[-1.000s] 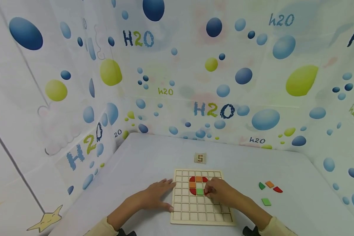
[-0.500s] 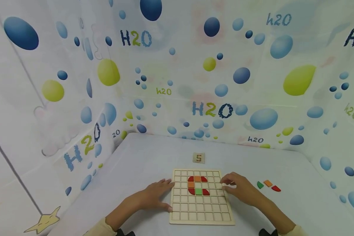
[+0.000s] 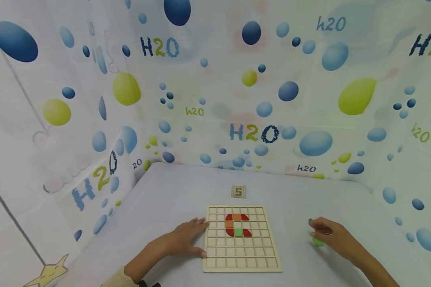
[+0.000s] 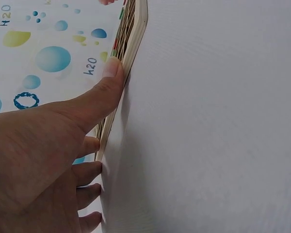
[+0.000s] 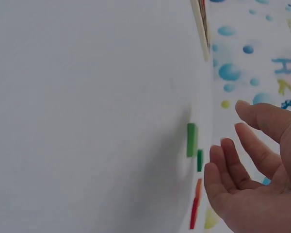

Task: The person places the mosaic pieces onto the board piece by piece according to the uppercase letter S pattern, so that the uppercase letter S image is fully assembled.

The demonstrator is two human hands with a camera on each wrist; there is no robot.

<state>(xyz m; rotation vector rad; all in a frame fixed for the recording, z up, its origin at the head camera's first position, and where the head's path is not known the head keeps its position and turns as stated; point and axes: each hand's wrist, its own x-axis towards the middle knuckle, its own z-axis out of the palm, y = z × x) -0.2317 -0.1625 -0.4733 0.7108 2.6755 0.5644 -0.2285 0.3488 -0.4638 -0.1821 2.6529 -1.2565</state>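
Observation:
A pale wooden grid board (image 3: 242, 252) lies on the table, with red, orange and light green pieces in its upper squares forming a C-like curve. My left hand (image 3: 184, 239) rests along the board's left edge, fingers extended, thumb (image 4: 112, 70) touching the rim. Off to the board's right, my right hand (image 3: 339, 238) hovers over the loose pieces with fingers loosely bent and nothing between them. Below it are a light green square (image 5: 191, 140), a dark green piece (image 5: 200, 160), an orange piece (image 5: 199, 185) and a red piece (image 5: 194, 211). The head view mostly hides these.
Behind the board lies a small card (image 3: 238, 191) with a grid and an S-like figure. A white cloth covers the table (image 3: 179, 181). Printed curtains (image 3: 215, 87) with bubbles and H2O lettering enclose the back and sides.
My right hand has let go of a red piece on the board and moved right, over the loose pieces. The left hand stays at the board's edge. The head view has shifted slightly.

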